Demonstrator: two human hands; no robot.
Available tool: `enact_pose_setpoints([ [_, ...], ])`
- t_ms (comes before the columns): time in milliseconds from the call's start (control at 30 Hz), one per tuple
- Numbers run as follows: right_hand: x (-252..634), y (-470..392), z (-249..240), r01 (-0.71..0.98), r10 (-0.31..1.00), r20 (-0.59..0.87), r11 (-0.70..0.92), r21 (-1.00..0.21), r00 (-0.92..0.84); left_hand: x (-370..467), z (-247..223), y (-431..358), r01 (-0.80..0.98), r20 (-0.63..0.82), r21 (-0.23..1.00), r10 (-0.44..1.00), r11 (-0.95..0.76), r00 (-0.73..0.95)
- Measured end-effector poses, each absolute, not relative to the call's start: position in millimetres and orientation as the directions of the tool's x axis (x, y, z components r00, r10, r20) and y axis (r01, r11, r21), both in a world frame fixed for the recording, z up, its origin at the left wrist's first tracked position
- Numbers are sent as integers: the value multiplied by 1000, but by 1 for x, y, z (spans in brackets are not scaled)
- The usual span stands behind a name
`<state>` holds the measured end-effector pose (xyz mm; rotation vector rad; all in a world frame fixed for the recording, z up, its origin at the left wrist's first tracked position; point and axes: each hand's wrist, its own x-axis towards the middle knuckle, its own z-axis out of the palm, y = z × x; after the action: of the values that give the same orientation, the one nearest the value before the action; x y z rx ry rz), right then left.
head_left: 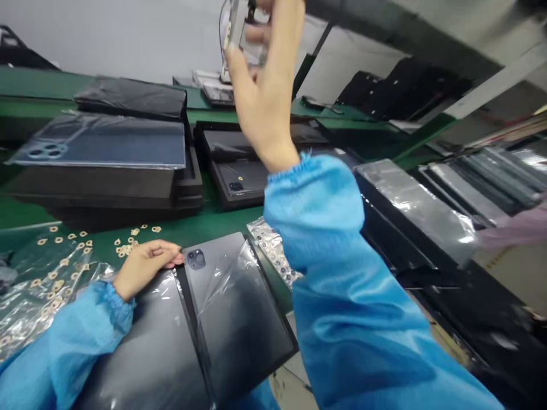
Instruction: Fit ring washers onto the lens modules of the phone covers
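1. while the right hand (269, 85) is raised at the upper middle, its thumb and fingers stand apart beside a pale metal fixture (234, 40); i cannot tell whether they touch or grip it, as the view's top edge cuts the fingers off.
2. the left hand (147, 265) is narrow, fingertips together at the upper left corner of the gray panel (239, 296); whether something small is pinched between them, i cannot tell.
3. that gray panel, under clear film, lies low in the middle, its camera block (196, 259) near its upper left corner; beside its left edge is a second film-covered panel (149, 341), with a dark strip between the two.
4. on the left part of the green bench (222, 225), small tan rings (57, 285) are scattered over clear plastic, and more lie bunched just behind the left hand.
5. near the gray panel's right edge is a clear bag (273, 250) of small dark parts.
6. farther back, a blue panel (123, 139) rests on stacked black trays (106, 191); right of them, another black tray (233, 199) holds film-wrapped panels.
7. at the view's right edge, a person's pink sleeve (519, 228), blurred, is near a row of wrapped panels (487, 176).
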<state>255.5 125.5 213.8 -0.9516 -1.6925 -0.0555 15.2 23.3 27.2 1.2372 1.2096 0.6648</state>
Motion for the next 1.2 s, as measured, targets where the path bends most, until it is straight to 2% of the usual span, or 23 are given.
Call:
enact_pose_setpoints([
  [67,253,87,164,509,644,763,639,-577,56,19,22,24,259,-305,939,898,227,318],
  [133,250,50,110,476,792,610,534,-699,8,24,18,22,307,-261,939,901,154,347],
  [200,250,23,61,408,874,486,452,-793,-23,28,14,20,359,-204,931,904,61,376],
  [367,259,-3,-6,276,952,298,271,-922,62,42,7,18,450,-46,873,886,-189,461],
  [433,261,-4,-15,253,963,257,229,-940,82,49,4,19,483,52,810,862,-332,504],
  [567,261,-5,-21,245,969,236,212,-946,73,57,-1,21,545,246,588,773,-598,584],
  [733,263,-8,-16,265,966,254,234,-935,44,48,1,12,546,223,531,729,-648,648],
  [933,267,-10,-12,309,967,256,243,-920,1,34,4,-3,569,196,292,631,-768,751],
  [1000,268,-10,-12,319,967,254,246,-915,-18,33,3,-4,582,168,285,637,-762,752],
  [1200,269,-11,-10,335,967,247,251,-908,-55,29,1,0,606,85,373,677,-702,731],
])
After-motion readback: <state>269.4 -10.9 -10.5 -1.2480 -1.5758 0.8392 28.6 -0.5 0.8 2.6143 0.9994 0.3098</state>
